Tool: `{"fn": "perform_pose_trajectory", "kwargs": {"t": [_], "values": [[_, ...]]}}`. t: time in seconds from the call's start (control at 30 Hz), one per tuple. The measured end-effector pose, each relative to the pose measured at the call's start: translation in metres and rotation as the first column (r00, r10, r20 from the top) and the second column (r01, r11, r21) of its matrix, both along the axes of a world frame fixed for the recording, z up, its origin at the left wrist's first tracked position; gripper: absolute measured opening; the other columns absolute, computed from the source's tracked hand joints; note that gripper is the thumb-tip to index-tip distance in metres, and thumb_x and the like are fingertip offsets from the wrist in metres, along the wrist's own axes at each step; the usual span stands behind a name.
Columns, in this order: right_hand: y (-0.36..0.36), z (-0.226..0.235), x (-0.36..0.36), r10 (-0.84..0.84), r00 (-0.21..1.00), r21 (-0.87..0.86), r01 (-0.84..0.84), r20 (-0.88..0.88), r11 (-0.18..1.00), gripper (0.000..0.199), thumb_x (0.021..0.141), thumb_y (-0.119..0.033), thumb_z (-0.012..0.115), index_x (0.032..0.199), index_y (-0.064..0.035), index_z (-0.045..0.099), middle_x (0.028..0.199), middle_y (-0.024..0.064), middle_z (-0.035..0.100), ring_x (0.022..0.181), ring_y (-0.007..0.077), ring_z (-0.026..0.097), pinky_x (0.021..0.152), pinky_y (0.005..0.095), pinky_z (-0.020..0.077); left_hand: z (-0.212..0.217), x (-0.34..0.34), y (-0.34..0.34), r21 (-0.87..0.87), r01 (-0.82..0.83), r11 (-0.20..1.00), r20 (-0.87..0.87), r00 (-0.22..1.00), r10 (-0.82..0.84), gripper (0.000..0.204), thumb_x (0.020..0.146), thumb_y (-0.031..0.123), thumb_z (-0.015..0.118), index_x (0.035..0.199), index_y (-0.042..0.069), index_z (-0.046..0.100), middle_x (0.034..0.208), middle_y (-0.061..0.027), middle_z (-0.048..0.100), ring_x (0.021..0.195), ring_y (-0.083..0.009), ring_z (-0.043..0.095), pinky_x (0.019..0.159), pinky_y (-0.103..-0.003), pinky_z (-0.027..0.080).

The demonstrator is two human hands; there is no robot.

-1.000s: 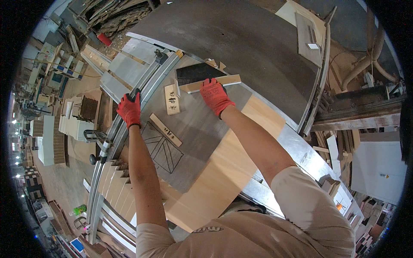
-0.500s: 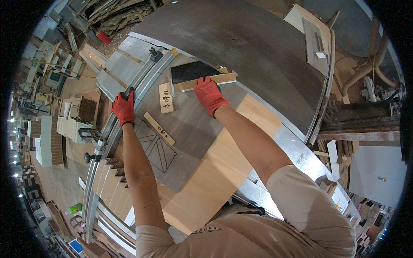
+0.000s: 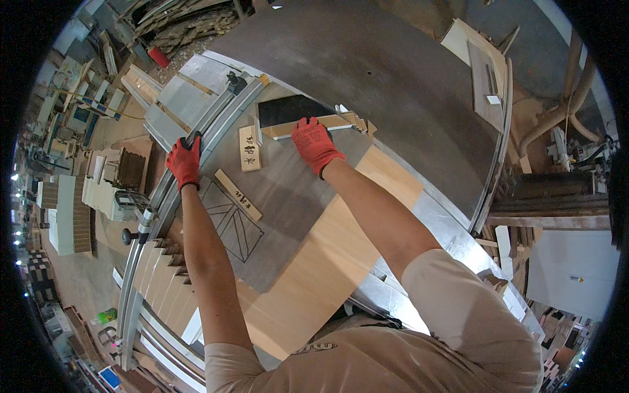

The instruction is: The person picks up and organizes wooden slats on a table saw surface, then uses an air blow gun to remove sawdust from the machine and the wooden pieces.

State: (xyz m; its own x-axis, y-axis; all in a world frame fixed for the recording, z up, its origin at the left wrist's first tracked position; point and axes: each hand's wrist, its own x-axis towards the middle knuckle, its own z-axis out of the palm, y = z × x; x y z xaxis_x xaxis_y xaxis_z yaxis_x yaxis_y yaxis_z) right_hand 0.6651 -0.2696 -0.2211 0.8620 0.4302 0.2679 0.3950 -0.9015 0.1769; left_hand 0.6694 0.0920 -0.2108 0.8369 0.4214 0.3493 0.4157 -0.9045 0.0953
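My left hand (image 3: 184, 162), in a red work glove, is closed over the aluminium rail (image 3: 213, 134) on the left. My right hand (image 3: 314, 144), gloved alike, curls its fingers over a light wooden strip (image 3: 278, 133) with a white lower edge. Behind that strip lies a black-faced piece (image 3: 288, 109). A shiny metal part (image 3: 343, 110) shows by the strip's right end; its kind is unclear. Between my hands a short marked wood block (image 3: 249, 149) rests on a grey board (image 3: 288, 196). Nearer me lies a second marked wooden strip (image 3: 238, 195), beside a black line drawing.
A wide dark table top (image 3: 373, 72) spreads beyond my right hand. Pale wood board (image 3: 341, 242) borders the grey one. A clamp with a black knob (image 3: 129, 236) sits on the left rail. Scrap wood (image 3: 190, 29) is heaped at the far left.
Both hands have shifted slightly left in view, still on the rail and the strip. The shiny metal part now shows at the strip's right end.
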Motion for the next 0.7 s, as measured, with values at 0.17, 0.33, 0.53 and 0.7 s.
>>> {"fn": "perform_pose_trajectory", "kwargs": {"t": [0.17, 0.33, 0.53, 0.7], "values": [[0.0, -0.001, 0.003, 0.003, 1.0, -0.028, -0.003, -0.008, 1.0, 0.022, 0.086, -0.014, 0.059, 0.103, -0.0043, 0.068, 0.098, 0.0142, 0.064, 0.091, 0.0298, 0.062, 0.067, 0.0387, 0.0535, 0.006, 0.002, 0.001, -0.015, -0.008, 1.0, -0.039, 0.999, 0.008, 0.071, 0.084, 0.068, 0.053, 0.127, 0.012, 0.06, 0.124, -0.0121, 0.063, 0.117, -0.0338, 0.056, 0.103, -0.05, 0.036], [-0.003, 0.005, -0.005, 0.009, 0.999, -0.045, -0.007, 0.033, 0.999, 0.021, 0.084, -0.012, 0.06, 0.102, -0.004, 0.067, 0.098, 0.0142, 0.063, 0.091, 0.0292, 0.062, 0.067, 0.037, 0.0546, 0.008, 0.001, 0.0, -0.025, 0.008, 1.0, -0.056, 0.998, -0.009, 0.072, 0.084, 0.068, 0.054, 0.125, 0.01, 0.061, 0.123, -0.0138, 0.064, 0.114, -0.0348, 0.058, 0.099, -0.049, 0.04], [-0.002, 0.002, -0.002, 0.012, 1.0, 0.004, -0.012, 0.029, 1.0, 0.021, 0.084, -0.011, 0.059, 0.101, -0.0035, 0.068, 0.1, 0.0149, 0.062, 0.093, 0.0298, 0.061, 0.069, 0.038, 0.0545, 0.008, 0.002, 0.0, -0.018, 0.002, 1.0, -0.048, 0.999, -0.003, 0.073, 0.082, 0.068, 0.056, 0.124, 0.008, 0.061, 0.121, -0.0146, 0.064, 0.114, -0.0353, 0.058, 0.099, -0.049, 0.04], [-0.003, 0.005, -0.003, 0.011, 0.999, 0.036, -0.009, -0.052, 0.999, 0.023, 0.083, -0.012, 0.061, 0.104, -0.0036, 0.067, 0.103, 0.0159, 0.061, 0.095, 0.0314, 0.061, 0.074, 0.0395, 0.0551, 0.01, -0.001, -0.004, -0.044, 0.0, 0.999, -0.062, 0.998, -0.002, 0.074, 0.081, 0.066, 0.058, 0.124, 0.006, 0.061, 0.121, -0.0157, 0.063, 0.115, -0.0359, 0.057, 0.101, -0.048, 0.038]]}}
